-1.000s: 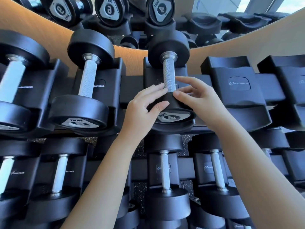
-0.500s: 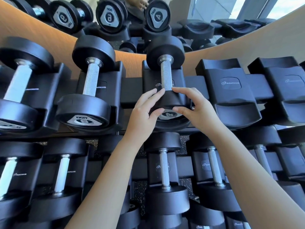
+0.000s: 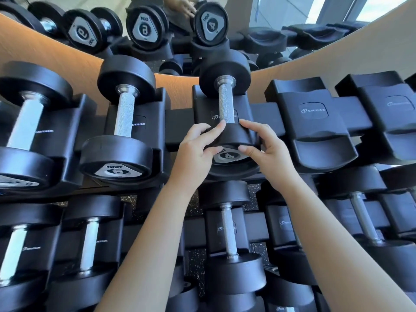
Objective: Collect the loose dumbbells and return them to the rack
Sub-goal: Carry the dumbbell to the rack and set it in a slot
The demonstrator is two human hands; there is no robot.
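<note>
A black dumbbell marked 4 (image 3: pixel 226 102), with a knurled silver handle, lies in a cradle on the top row of the black rack (image 3: pixel 180 122). Its near head (image 3: pixel 234 136) is held from both sides. My left hand (image 3: pixel 198 149) wraps the head's left side, thumb on the end face. On the right side my right hand (image 3: pixel 263 147) grips it with fingers over the top and thumb on the end plate. The far head rests against the back of the cradle.
A dumbbell marked 6 (image 3: pixel 121 122) sits in the cradle to the left, a bigger one (image 3: pixel 24 127) beyond it. Two cradles (image 3: pixel 315 122) to the right hold nothing. The lower row carries several dumbbells (image 3: pixel 229 239). A mirror (image 3: pixel 157 23) runs above the rack.
Both hands have closed tighter around the near head of the 4 dumbbell, fingers now curled over it. The view has shifted slightly; the dumbbell stays in its cradle.
</note>
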